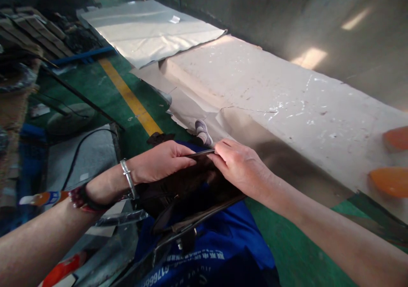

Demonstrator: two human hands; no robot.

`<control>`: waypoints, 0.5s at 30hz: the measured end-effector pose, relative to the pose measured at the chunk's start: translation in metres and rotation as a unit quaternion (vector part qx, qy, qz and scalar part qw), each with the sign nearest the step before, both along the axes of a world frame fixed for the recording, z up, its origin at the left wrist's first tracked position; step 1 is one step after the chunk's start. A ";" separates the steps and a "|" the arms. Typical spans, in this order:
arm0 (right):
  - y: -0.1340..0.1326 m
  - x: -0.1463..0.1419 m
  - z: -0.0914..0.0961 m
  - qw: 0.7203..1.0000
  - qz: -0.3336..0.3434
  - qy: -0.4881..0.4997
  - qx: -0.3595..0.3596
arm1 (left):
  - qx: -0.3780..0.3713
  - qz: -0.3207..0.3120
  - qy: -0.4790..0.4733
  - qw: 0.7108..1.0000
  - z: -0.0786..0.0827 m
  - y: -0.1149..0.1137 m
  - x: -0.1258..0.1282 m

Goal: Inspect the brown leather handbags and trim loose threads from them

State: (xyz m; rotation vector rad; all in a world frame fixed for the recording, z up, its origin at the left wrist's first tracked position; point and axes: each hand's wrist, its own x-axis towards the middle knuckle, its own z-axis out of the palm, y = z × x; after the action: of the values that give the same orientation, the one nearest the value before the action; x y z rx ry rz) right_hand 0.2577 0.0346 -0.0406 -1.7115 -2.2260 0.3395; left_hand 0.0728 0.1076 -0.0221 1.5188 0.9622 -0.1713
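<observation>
My left hand (pixel 161 161) pinches the far edge of a black bag (pixel 204 219) between thumb and fingers. Close beside it, my right hand (pixel 240 163) grips the same edge, its fingers curled over. The bag's mouth gapes toward me, showing a dark brown inside. Its near rim, with a small metal fitting, rests against the blue apron (pixel 242 231) with white lettering. What lies deep in the bag is too dark to make out.
To the right runs a long covered table (pixel 270 95) with orange objects (pixel 390 181) at its edge. A pale sheet (pixel 153 32) covers the far end. At left are a grey board (pixel 86 155), a bottle (pixel 47 198) and stacked strips (pixel 41 34). A yellow line (pixel 127 95) crosses the green floor.
</observation>
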 end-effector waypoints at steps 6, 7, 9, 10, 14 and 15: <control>0.002 0.000 -0.001 1.000 -0.009 -0.007 -0.005 | -0.023 0.010 -0.008 1.000 0.000 -0.003 0.000; 0.002 0.000 -0.001 1.000 -0.009 -0.007 -0.006 | -0.022 0.009 -0.008 1.000 0.000 -0.002 -0.001; 0.002 0.000 -0.001 1.000 -0.008 -0.005 -0.006 | -0.016 0.003 -0.004 1.000 0.000 -0.002 -0.001; 0.002 0.000 -0.001 1.000 -0.009 -0.004 -0.007 | -0.011 -0.001 -0.003 1.000 -0.001 -0.002 -0.001; 0.002 0.000 -0.001 1.000 -0.012 -0.006 -0.008 | 0.002 -0.016 0.004 1.000 0.000 -0.001 -0.001; 0.003 0.000 -0.001 1.000 -0.012 -0.009 -0.007 | -0.001 -0.018 0.006 1.000 0.001 -0.001 -0.002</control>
State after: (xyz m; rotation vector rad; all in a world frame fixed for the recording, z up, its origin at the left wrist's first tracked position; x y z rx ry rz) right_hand 0.2574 0.0375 -0.0419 -1.7543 -2.2192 0.3358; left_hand 0.0711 0.1065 -0.0214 1.5357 0.9440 -0.2069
